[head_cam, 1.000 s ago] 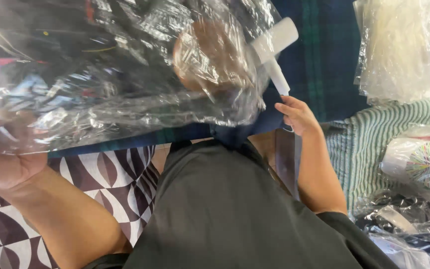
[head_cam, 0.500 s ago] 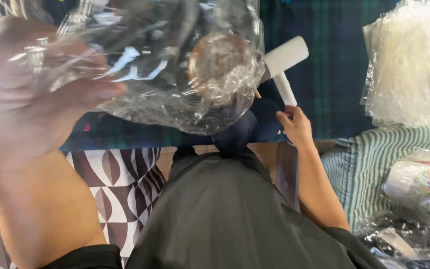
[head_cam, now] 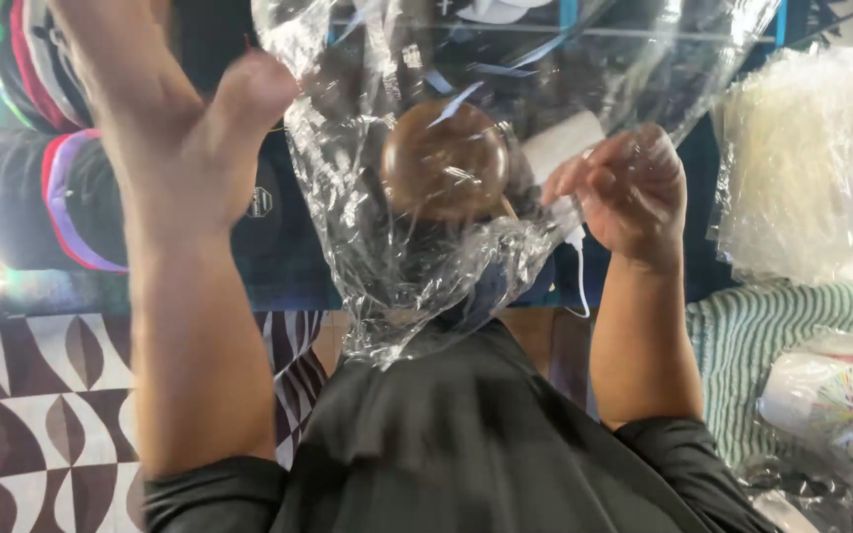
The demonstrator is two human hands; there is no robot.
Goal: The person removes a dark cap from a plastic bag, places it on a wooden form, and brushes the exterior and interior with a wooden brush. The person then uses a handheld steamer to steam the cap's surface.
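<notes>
- Left hand (head_cam: pixel 175 148) raised, fingers spread apart, beside clear plastic bag (head_cam: pixel 417 247).
- Right hand (head_cam: pixel 629 192) curled on bag's edge, steadying the round brown object (head_cam: pixel 443 163) inside.

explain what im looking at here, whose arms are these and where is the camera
The camera sits on a person's head and looks down, so both bare arms are that person's own. No machine is involved. The left hand is raised beside a clear plastic bag with a round brown object inside. The right hand closes its grip on the bag's other side, by a white piece. Below lies dark cloth. To the right are more plastic bags and a green striped fabric.
</notes>
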